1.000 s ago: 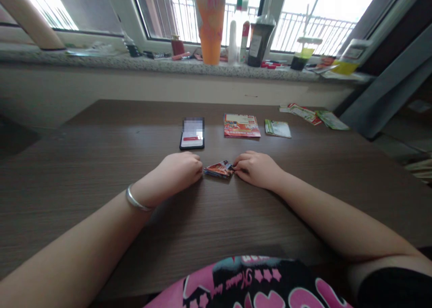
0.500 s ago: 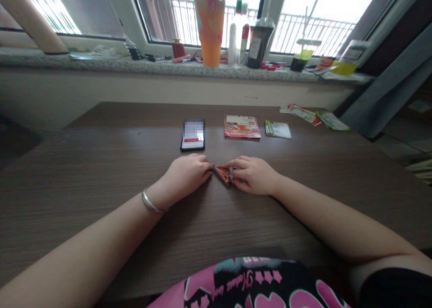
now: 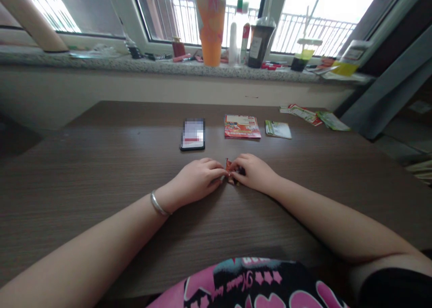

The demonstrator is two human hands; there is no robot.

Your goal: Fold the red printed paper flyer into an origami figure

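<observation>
A small, crumpled orange-red wrapper [image 3: 227, 164] with dark edges sits on the brown table in front of me, partly covered by fingers. From its left side, my left hand [image 3: 200, 178] pinches it with thumb and fingertips; a silver bangle circles that wrist. My right hand [image 3: 255, 172] grips the other side with its fingers curled in. Both sets of fingertips nearly meet over the wrapper, so its full shape is hidden.
Behind my hands lie a phone [image 3: 193, 139], a red printed packet [image 3: 242, 127] and a smaller green-and-white packet [image 3: 278, 130]. Torn wrapper strips [image 3: 305, 114] lie at the back right. Cups and bottles, including a tall orange drink [image 3: 211, 33], line the stone windowsill [image 3: 162, 69].
My left hand has moved right, closer to my right hand. The wrapper was a flat triangular shape between them; now it looks more upright and bunched, and both hands' fingers pinch it.
</observation>
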